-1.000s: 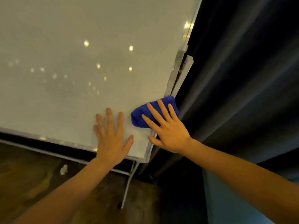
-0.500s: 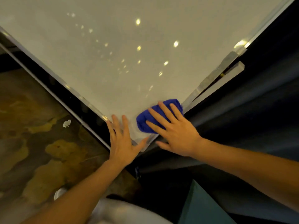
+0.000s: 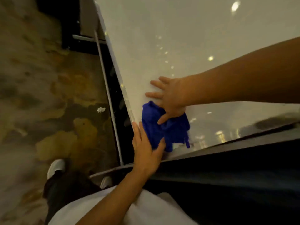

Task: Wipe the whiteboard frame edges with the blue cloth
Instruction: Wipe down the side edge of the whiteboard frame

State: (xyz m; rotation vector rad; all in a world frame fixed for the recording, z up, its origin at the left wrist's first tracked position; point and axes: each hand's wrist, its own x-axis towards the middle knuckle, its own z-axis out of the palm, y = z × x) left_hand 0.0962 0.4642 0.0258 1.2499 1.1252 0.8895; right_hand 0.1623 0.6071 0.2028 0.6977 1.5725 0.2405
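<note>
The whiteboard [image 3: 186,38] fills the upper right, seen at a steep tilt. Its silver frame edge [image 3: 113,62] runs down to a corner near the middle of the view. The blue cloth [image 3: 162,129] lies bunched on the board right at that corner. My right hand [image 3: 170,98] reaches in from the right and presses down on the cloth's top, fingers spread, thumb across the fabric. My left hand [image 3: 146,148] comes up from below, lying flat along the corner of the frame, its thumb touching the cloth's lower edge.
A thin metal rail of the stand [image 3: 108,95] runs beside the frame over a dark gap. A dark curtain [image 3: 227,176] hangs along the board's other edge. A white scrap [image 3: 101,109] lies on the mottled brown floor, above my white shoe [image 3: 56,166].
The view has swung round, looking more steeply down. My right hand has slid the cloth to the corner, where it has spread out. My left hand has shifted onto the corner's edge.
</note>
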